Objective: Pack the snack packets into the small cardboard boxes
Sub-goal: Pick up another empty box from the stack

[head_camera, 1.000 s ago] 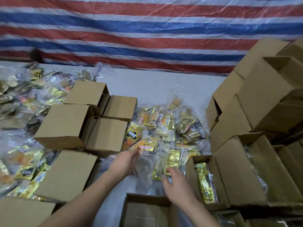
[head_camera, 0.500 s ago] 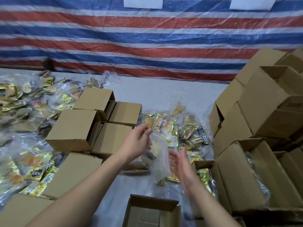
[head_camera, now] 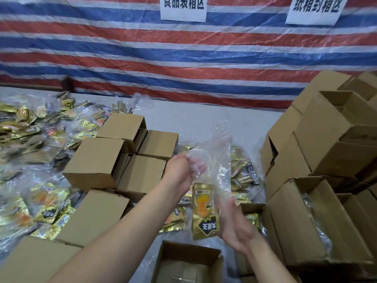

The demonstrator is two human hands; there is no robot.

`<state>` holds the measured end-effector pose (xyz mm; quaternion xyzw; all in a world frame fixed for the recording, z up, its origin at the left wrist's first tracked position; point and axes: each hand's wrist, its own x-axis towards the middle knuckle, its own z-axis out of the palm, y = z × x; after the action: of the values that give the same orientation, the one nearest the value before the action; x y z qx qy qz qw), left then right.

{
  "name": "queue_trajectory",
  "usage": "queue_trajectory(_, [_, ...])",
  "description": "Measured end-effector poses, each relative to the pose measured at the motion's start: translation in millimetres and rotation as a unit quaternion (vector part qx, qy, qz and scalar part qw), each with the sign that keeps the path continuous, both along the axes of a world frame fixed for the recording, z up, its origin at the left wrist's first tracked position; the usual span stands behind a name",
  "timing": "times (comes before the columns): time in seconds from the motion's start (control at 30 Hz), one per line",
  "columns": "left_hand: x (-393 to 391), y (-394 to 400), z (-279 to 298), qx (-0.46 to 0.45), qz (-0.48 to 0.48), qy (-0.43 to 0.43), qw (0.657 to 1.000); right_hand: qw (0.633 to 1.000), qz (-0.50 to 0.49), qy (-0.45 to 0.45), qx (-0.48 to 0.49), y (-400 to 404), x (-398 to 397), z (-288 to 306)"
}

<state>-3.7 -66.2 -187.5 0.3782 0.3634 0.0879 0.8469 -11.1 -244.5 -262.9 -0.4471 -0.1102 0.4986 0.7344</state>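
Both paper signs (head_camera: 183,8) cut off by top edge. Open box (head_camera: 188,262) cut off by bottom edge. Right hand (head_camera: 234,225) motion-blurred; finger position unclear. Left hand (head_camera: 183,170) fingertips veiled by clear bag (head_camera: 212,158). Left packet pile (head_camera: 30,127) print illegible.
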Motion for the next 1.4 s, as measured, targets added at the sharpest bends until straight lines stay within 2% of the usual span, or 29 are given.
queue_trajectory(0.1, [-6.4,-0.9,-7.6,0.032,-0.03,-0.024,0.999,0.978,-0.034,-0.108,-0.176,4.5,5.9,2.4])
queue_trajectory(0.23, [-19.3,1.2,-14.8,0.097,-0.056,-0.004,0.994,0.897,-0.069,-0.254,-0.355,13.2,14.5,-0.7])
queue_trajectory(0.3, [-26.7,3.7,-15.1,0.221,-0.055,0.046,0.973,0.873,-0.082,-0.294,-0.38,14.2,14.4,-5.1])
queue_trajectory(0.33, [-32.4,5.1,-15.7,0.341,-0.049,0.062,0.937,0.87,-0.086,-0.302,-0.38,14.2,12.0,-5.5])
queue_trajectory(0.37, [-39.5,6.6,-17.0,0.483,-0.038,0.046,0.874,0.872,-0.084,-0.302,-0.375,14.1,9.5,-4.8])
queue_trajectory(0.43, [-50.0,7.2,-16.1,0.717,-0.057,-0.067,0.691,0.879,-0.059,-0.3,-0.367,15.2,3.1,-0.5])
queue_trajectory(0.47, [-52.3,6.0,-15.3,0.781,-0.117,-0.113,0.603,0.871,-0.038,-0.307,-0.382,16.9,-1.2,2.3])
queue_trajectory(0.5, [-52.2,3.6,-16.1,0.807,-0.194,-0.129,0.543,0.859,-0.016,-0.318,-0.402,18.4,-4.2,3.0])
queue_trajectory(0.53, [-51.3,1.5,-18.9,0.803,-0.271,-0.109,0.519,0.848,0.003,-0.33,-0.414,19.2,-6.5,1.9])
queue_trajectory(0.57, [-51.5,1.2,-22.2,0.778,-0.337,-0.065,0.527,0.845,0.013,-0.343,-0.411,19.2,-8.6,0.6])
queue_trajectory(0.6, [-52.2,3.1,-25.5,0.731,-0.387,-0.019,0.562,0.845,0.015,-0.355,-0.4,18.6,-10.8,0.3])
queue_trajectory(0.67, [-56.1,5.2,-35.7,0.595,-0.435,0.034,0.675,0.847,-0.022,-0.371,-0.381,16.7,-14.9,1.7])
queue_trajectory(0.77, [-69.5,-4.9,-54.1,0.357,-0.387,0.05,0.849,0.836,-0.096,-0.38,-0.383,16.0,-16.4,-1.4])
queue_trajectory(0.8, [-72.3,-11.2,-59.3,0.266,-0.365,0.041,0.891,0.832,-0.103,-0.382,-0.388,16.7,-17.2,-4.4])
queue_trajectory(0.87, [-77.1,-24.6,-66.3,0.136,-0.326,0.014,0.935,0.826,-0.096,-0.388,-0.398,19.2,-19.1,-10.5])
queue_trajectory(0.93, [-81.9,-32.4,-66.9,0.083,-0.307,-0.009,0.948,0.831,-0.09,-0.375,-0.4,21.5,-20.7,-14.5])
queue_trajectory(1.0, [-86.7,-33.6,-67.0,0.074,-0.308,-0.017,0.948,0.821,-0.084,-0.38,-0.418,20.6,-21.5,-17.4])
queue_trajectory(1.07, [-93.0,-28.1,-65.4,0.152,-0.339,0.0,0.929,0.811,-0.078,-0.394,-0.425,17.5,-22.2,-20.1])
queue_trajectory(1.17, [-103.1,-8.4,-73.0,0.344,-0.334,0.049,0.876,0.813,-0.067,-0.408,-0.41,14.9,-24.7,-23.1])
queue_trajectory(1.27, [-121.9,15.4,-96.2,0.399,-0.285,0.07,0.869,0.797,0.002,-0.426,-0.429,10.8,-30.3,-23.8])
queue_trajectory(1.3, [-129.9,22.9,-109.1,0.425,-0.298,0.087,0.85,0.781,0.062,-0.448,-0.43,10.8,-35.5,-22.3])
queue_trajectory(1.33, [-138.4,29.2,-125.6,0.452,-0.329,0.112,0.821,0.747,0.132,-0.489,-0.431,12.5,-42.4,-21.8])
queue_trajectory(1.4, [-157.3,36.3,-156.6,0.466,-0.404,0.16,0.771,0.63,0.242,-0.602,-0.426,20.4,-58.1,-26.5])
